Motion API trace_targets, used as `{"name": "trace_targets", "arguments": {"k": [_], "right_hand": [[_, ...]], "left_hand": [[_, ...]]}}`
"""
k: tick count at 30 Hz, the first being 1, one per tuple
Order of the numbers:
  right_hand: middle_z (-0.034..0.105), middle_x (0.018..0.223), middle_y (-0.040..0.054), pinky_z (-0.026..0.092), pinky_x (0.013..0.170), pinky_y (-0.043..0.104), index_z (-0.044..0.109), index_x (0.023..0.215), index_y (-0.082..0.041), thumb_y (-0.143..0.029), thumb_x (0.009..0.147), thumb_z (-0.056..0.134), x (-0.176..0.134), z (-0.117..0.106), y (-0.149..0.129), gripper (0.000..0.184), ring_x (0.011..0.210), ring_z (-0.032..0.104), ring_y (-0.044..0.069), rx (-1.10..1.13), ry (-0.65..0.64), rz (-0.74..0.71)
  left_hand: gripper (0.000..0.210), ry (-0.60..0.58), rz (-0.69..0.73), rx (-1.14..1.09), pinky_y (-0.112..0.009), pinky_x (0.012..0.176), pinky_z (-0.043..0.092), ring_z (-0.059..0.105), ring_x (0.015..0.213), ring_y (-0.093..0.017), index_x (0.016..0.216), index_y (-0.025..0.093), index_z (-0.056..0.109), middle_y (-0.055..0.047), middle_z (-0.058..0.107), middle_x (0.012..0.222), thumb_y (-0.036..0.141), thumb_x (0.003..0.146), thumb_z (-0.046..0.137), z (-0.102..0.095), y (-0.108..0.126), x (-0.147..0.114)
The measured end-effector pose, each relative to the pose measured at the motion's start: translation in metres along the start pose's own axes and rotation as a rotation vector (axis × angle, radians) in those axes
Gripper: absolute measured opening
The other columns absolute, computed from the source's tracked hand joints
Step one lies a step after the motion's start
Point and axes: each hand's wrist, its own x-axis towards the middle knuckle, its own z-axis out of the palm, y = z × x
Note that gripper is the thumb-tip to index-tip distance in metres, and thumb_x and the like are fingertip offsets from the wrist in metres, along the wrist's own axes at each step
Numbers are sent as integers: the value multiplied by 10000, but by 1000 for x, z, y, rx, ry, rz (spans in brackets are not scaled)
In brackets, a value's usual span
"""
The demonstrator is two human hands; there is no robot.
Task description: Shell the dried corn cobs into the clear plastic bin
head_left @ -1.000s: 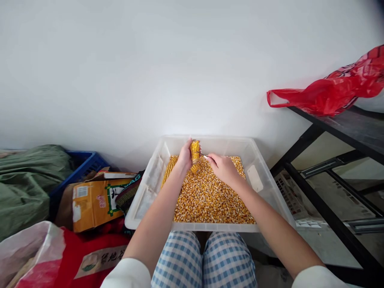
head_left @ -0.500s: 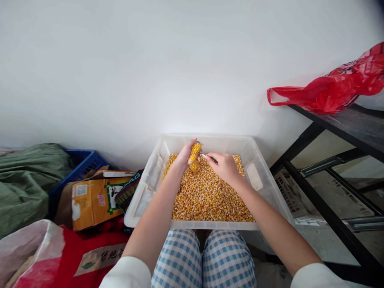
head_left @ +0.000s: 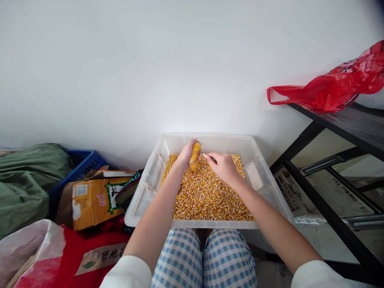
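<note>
My left hand (head_left: pixel 186 153) is wrapped round an ear of corn (head_left: pixel 195 157), tilted upright above the bin, most of its yellow kernels still on it. In my right hand (head_left: pixel 225 167) is a thin screwdriver-like tool (head_left: pixel 213 159) with a dark green handle; its tip is at the right side of the ear. Below both hands a heap of loose corn kernels (head_left: pixel 210 196) fills the floor of a clear plastic bin (head_left: pixel 210 225). Another ear of corn (head_left: pixel 168 167) lies along the bin's left side, partly hidden by my left forearm.
The bin stands before my knees, against a white wall (head_left: pixel 180 72). Left are a yellow cardboard box (head_left: pixel 91 202), a blue crate (head_left: pixel 85 160), a green cloth (head_left: pixel 27 188) and a red bag (head_left: pixel 72 252). On the right, a black metal frame (head_left: pixel 324 212) carries a red plastic bag (head_left: pixel 327 94).
The ear of corn in my left hand has shifted very slightly to the right. My right hand and its tool stay at the ear's side, almost unmoved.
</note>
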Motion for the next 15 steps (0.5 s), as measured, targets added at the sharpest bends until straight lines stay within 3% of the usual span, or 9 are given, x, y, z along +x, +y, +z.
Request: {"name": "trace_targets", "arguments": {"k": [10, 15], "right_hand": [[708, 727, 64, 321, 588, 261, 708, 817, -180, -280, 904, 443, 0, 0, 0, 297, 586, 583, 149, -53, -2, -8], [712, 734, 63, 319, 592, 258, 704, 794, -176, -252, 895, 460, 1, 1, 0, 275, 598, 593, 149, -103, -39, -10]], "left_hand": [[448, 36, -16, 126, -225, 356, 325, 435, 322, -100, 609, 165, 505, -4, 464, 428, 515, 850, 363, 5, 2, -4], [367, 83, 70, 218, -213, 379, 340, 442, 378, -94, 723, 169, 491, 19, 469, 508, 511, 832, 415, 5, -2, -5]]}}
